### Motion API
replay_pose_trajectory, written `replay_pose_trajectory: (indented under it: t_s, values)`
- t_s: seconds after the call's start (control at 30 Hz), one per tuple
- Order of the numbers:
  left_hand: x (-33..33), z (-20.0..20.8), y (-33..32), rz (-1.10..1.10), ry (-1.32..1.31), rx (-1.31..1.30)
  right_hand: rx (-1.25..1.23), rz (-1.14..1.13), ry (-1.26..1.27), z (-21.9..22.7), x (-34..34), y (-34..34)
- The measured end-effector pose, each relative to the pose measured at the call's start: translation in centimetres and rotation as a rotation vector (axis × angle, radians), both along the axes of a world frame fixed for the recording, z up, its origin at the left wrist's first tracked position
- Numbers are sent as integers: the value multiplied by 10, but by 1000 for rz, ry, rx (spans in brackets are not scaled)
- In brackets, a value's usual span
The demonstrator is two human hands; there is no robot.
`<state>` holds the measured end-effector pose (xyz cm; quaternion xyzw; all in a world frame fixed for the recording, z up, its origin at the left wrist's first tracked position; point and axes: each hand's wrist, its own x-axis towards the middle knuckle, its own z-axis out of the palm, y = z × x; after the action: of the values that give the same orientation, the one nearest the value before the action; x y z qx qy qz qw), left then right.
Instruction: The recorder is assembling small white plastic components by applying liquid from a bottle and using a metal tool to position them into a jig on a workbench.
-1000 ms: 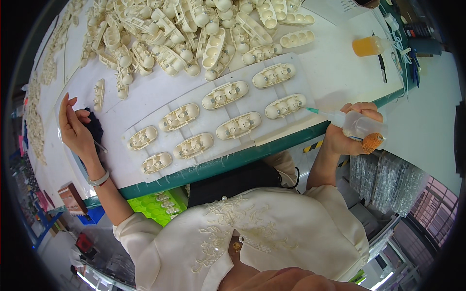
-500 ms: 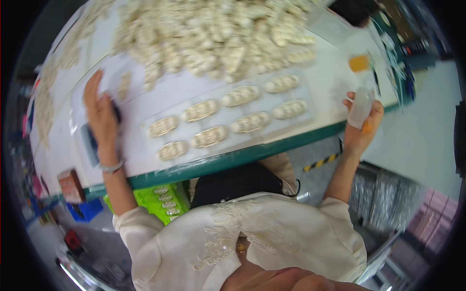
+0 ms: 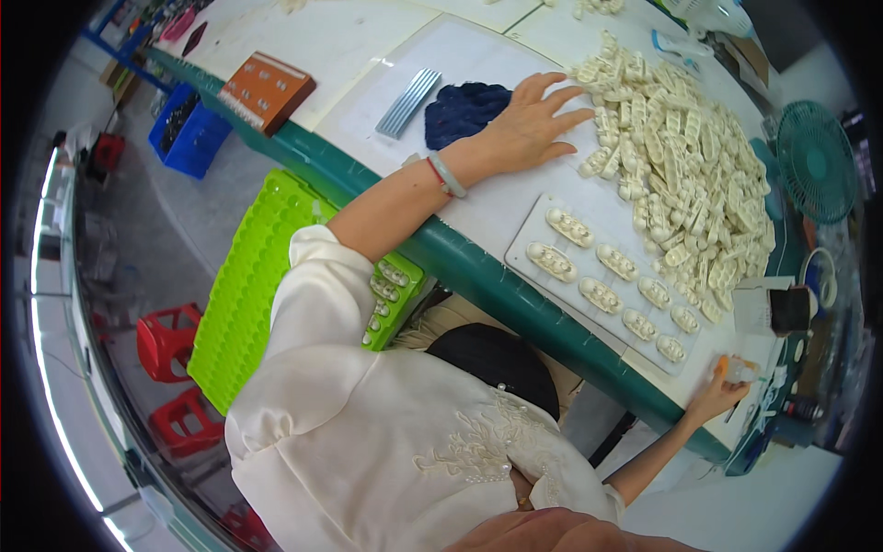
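My left hand [image 3: 529, 129] lies flat on the white table with fingers spread. It rests beside a dark blue cloth [image 3: 464, 110], and its fingertips touch the edge of a big pile of cream plastic parts [image 3: 685, 156]. A white board [image 3: 529, 241] near the table's front edge carries two rows of several cream parts. My right hand [image 3: 720, 394] is at the table's far right corner, closed around a small clear bottle with an orange cap [image 3: 736, 369].
The table has a green front edge [image 3: 478, 276]. A grey metal strip [image 3: 409, 101] and an orange-brown box [image 3: 267, 87] lie left of the cloth. A green moulded tray [image 3: 248, 285], a blue crate [image 3: 189, 138] and red stools [image 3: 166, 340] stand below. A teal fan [image 3: 814, 161] is at right.
The view has swung round sharply. My left hand moved off the table's left end and now lies flat by the pile. My right hand still holds the bottle, lower at the corner.
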<state>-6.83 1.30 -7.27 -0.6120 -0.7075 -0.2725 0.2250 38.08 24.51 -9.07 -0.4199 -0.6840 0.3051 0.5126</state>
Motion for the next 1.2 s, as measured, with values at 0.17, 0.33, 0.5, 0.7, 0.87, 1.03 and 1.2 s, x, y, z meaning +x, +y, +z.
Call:
replay_pose_trajectory:
  t_s: [0.17, 0.33, 0.5, 0.7, 0.87, 1.03, 1.2]
  values:
    - [1, 0, 1, -16, -14, 23, 25, -25, -95, -7, 13, -3]
    - [10, 4, 3, -136, -115, 61, 162, -489, -258, 5, 1, -87]
    - [1, 20, -11, -195, -339, 166, 321, -126, -210, 33, -41, -118]
    - [-4, 48, -75, 112, -473, 215, 512, 398, -379, 92, -115, -138]
    - [-33, 41, -148, 498, -425, 244, 539, 754, -532, 110, -170, -144]
    - [-17, 38, -166, 596, -563, 109, 622, 1080, -580, 115, -259, -154]
    - [-14, 16, -158, 649, -450, 167, 572, 1273, -664, 95, -347, -168]
